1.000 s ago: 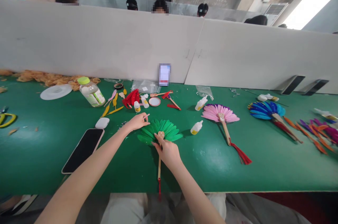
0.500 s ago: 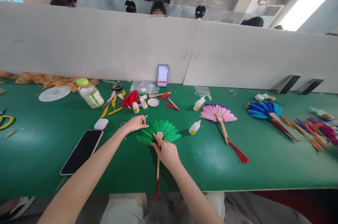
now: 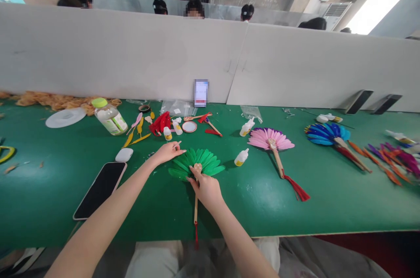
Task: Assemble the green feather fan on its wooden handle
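A green feather fan lies in front of me, its feathers spread toward the far side, with a wooden handle and a red tassel pointing at me. My right hand is closed in a pinch on the fan at its pale, rounded base, where the feathers meet the handle. Beside the fan's upper left feathers is my left hand. Its fingers are curled together, and one fingertip touches the feather edge. What it holds, if anything, is too small to make out. A white glue bottle stands right of the fan.
A pink feather fan and a blue feather fan lie to the right, near loose feathers. Leftward are a phone, a white case and a jar. Red feathers lie behind; a white partition borders the table.
The view has shifted slightly. My left hand has moved a little toward the fan's feathers, and my right hand keeps its grip on the base.
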Demonstrator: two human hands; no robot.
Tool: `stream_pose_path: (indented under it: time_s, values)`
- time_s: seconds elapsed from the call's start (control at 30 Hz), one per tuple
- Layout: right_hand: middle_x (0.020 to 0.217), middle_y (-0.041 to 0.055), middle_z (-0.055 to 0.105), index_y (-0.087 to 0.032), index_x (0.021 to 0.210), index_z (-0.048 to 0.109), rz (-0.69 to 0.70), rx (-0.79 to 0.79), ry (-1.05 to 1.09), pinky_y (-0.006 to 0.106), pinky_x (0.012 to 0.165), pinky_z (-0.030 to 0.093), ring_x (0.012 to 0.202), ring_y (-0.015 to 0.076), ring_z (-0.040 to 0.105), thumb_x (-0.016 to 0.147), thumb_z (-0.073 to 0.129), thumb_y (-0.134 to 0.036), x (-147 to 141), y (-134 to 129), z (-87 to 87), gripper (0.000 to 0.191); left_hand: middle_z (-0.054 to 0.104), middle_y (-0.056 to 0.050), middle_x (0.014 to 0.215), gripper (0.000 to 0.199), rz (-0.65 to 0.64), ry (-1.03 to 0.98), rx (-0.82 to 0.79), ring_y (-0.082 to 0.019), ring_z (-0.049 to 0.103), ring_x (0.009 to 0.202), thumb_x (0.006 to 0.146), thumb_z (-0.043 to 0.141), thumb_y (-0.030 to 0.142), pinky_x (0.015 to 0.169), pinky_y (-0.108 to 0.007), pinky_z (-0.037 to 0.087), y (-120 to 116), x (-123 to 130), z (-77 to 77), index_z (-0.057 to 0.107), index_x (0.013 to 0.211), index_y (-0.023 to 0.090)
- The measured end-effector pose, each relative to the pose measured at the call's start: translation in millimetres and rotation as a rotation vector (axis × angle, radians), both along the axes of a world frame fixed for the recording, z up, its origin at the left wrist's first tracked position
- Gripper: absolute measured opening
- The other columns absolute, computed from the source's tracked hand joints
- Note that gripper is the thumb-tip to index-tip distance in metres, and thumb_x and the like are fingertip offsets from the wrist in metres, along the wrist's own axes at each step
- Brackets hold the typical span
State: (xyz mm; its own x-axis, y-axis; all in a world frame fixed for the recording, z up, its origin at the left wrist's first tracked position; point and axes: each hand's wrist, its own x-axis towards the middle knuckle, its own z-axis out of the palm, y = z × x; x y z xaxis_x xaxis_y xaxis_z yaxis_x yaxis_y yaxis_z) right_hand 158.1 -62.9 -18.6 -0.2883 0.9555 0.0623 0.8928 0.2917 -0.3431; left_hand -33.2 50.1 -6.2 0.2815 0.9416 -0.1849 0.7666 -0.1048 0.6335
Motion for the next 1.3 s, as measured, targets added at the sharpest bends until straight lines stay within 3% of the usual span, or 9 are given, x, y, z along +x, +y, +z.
stream_pose_path:
  time_s: [0.17, 0.37, 0.7, 0.9, 1.03, 1.2, 1.3]
  values:
    - [0.076, 0.0015, 0.07, -0.03, 0.124, 0.049, -0.005, 0.002, 0.002, 0.018, 0.05, 0.04, 0.062, 0.0149, 0.066, 0.088, 0.045, -0.039, 0.0, 0.5, -2.2, 0.037, 0.058, 0.0, 0.06, 0.036, -0.02, 0.004, -0.037, -0.025, 0.061, 0.084, 0.058, 0.066, 0.052, 0.068, -0.026, 0.041, 2.5, -3.6, 0.1, 0.049, 0.061, 0.02]
    - [0.076, 0.0021, 0.07, -0.029, 0.123, 0.05, -0.004, 0.004, 0.02, 0.018, 0.05, 0.04, 0.063, 0.0158, 0.066, 0.088, 0.045, -0.039, -0.1, 1.1, -3.7, 0.037, 0.052, 0.003, 0.054, 0.035, 0.004, 0.019, -0.033, -0.019, 0.059, 0.065, 0.058, 0.066, 0.051, 0.065, -0.026, 0.041, 4.7, 0.3, -4.9, 0.049, 0.063, 0.02]
    - [0.077, 0.0023, 0.069, -0.029, 0.124, 0.049, 0.001, 0.004, 0.014, 0.018, 0.051, 0.041, 0.064, 0.0157, 0.066, 0.088, 0.044, -0.039, 0.1, -0.4, -1.7, 0.037, 0.058, 0.001, 0.062, 0.028, 0.041, 0.023, 0.021, -0.023, 0.061, 0.087, 0.064, 0.063, 0.044, 0.068, -0.024, 0.041, 1.6, 2.5, -9.8, 0.047, 0.063, 0.021]
    - [0.078, 0.002, 0.07, -0.03, 0.124, 0.049, -0.001, 0.006, 0.019, 0.019, 0.052, 0.042, 0.063, 0.0157, 0.066, 0.089, 0.043, -0.04, 0.3, -0.1, -3.0, 0.037, 0.065, -0.005, 0.078, 0.027, 0.106, 0.052, 0.088, -0.025, 0.058, 0.098, 0.072, 0.055, 0.045, 0.07, -0.025, 0.042, 11.3, 0.8, -3.6, 0.044, 0.063, 0.022]
    - [0.077, 0.0021, 0.07, -0.029, 0.123, 0.05, -0.014, 0.005, 0.051, 0.02, 0.052, 0.043, 0.063, 0.0169, 0.066, 0.088, 0.045, -0.04, 0.1, 0.4, -3.7, 0.037, 0.066, -0.004, 0.084, 0.029, 0.071, 0.056, 0.112, -0.023, 0.059, 0.096, 0.071, 0.055, 0.049, 0.066, -0.023, 0.041, 15.9, 16.9, -1.1, 0.045, 0.066, 0.022]
    - [0.078, 0.0029, 0.069, -0.028, 0.123, 0.05, -0.008, 0.004, 0.053, 0.02, 0.051, 0.042, 0.064, 0.0173, 0.066, 0.087, 0.046, -0.038, 0.4, 0.9, -3.4, 0.038, 0.059, 0.0, 0.062, 0.028, 0.047, 0.113, 0.103, -0.019, 0.061, 0.066, 0.067, 0.061, 0.045, 0.054, -0.024, 0.036, 21.1, 43.8, -0.9, 0.047, 0.066, 0.021]
    - [0.079, 0.0033, 0.07, -0.027, 0.124, 0.049, -0.008, 0.0, 0.043, 0.02, 0.051, 0.042, 0.064, 0.0174, 0.066, 0.087, 0.045, -0.038, 0.6, 1.1, -3.2, 0.038, 0.056, 0.002, 0.059, 0.027, 0.028, 0.138, 0.088, -0.017, 0.058, 0.06, 0.065, 0.064, 0.042, 0.051, -0.023, 0.033, 24.3, 54.5, 2.4, 0.048, 0.065, 0.02]
